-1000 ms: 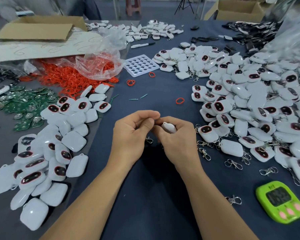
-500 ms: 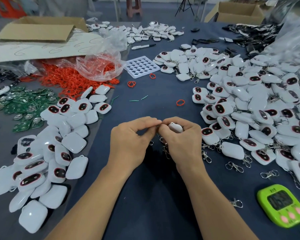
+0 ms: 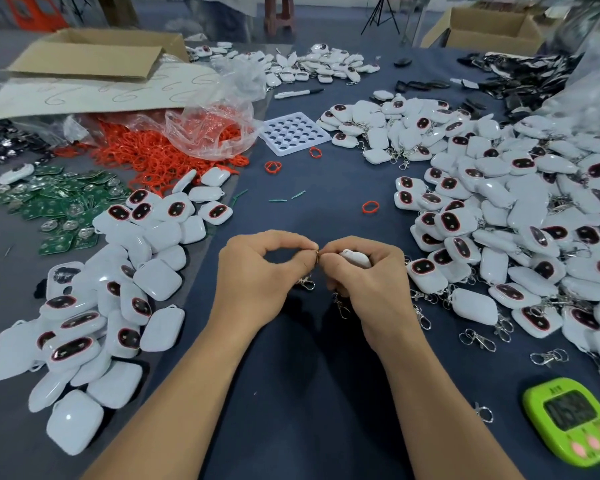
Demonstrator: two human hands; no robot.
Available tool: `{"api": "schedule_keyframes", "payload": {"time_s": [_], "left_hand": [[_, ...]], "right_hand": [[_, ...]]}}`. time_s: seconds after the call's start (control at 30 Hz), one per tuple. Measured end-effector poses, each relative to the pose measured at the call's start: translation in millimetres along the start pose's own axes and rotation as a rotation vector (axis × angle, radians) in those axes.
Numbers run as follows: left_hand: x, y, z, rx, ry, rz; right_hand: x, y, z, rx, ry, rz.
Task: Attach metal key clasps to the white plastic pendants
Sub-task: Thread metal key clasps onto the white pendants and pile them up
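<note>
White plastic pendant [image 3: 355,258] sits gripped in our right hand [image 3: 371,289] over the near middle of the dark table [image 3: 291,393]. Our left hand [image 3: 257,275] pinches a metal key clasp [image 3: 306,283] by its ring, just beside the pendant, and the fingertips of both hands meet.

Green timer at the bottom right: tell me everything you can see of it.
The timer is lime green, glossy plastic by its look, a rounded square with a dark screen whose digits are unreadable and three pink round buttons below it. It lies face up on the dark blue table, turned askew, near the picture's bottom right corner. Only the table touches it; a loose clasp lies to its left, apart.
</note>
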State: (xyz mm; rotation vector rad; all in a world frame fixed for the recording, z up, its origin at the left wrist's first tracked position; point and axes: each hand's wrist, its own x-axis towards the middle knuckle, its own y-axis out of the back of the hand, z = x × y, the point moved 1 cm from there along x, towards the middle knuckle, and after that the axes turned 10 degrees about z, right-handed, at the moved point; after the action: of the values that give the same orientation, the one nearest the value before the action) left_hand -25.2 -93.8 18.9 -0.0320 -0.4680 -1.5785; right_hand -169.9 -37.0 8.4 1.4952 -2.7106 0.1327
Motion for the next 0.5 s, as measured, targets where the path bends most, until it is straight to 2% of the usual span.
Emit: {"api": "schedule_keyframes", "payload": {"time_s": [0.07, 0.17, 0.5], "left_hand": [[1.0, -2.5, -2.9, -0.094, 0.103, -0.029], [1.0, -7.0, -4.6, -0.155, 0.17, -0.048], [3.1, -4.2, -7.2, -0.118, 0.178, -0.094]], "right_hand": [[1.4, 1.3, -0.1, 0.015, -0.008, -0.007], [0.5, 0.4, 0.3, -0.005, 0.014, 0.021], [2.2, -1.1, 3.5, -0.114, 0.044, 0.081]]}}
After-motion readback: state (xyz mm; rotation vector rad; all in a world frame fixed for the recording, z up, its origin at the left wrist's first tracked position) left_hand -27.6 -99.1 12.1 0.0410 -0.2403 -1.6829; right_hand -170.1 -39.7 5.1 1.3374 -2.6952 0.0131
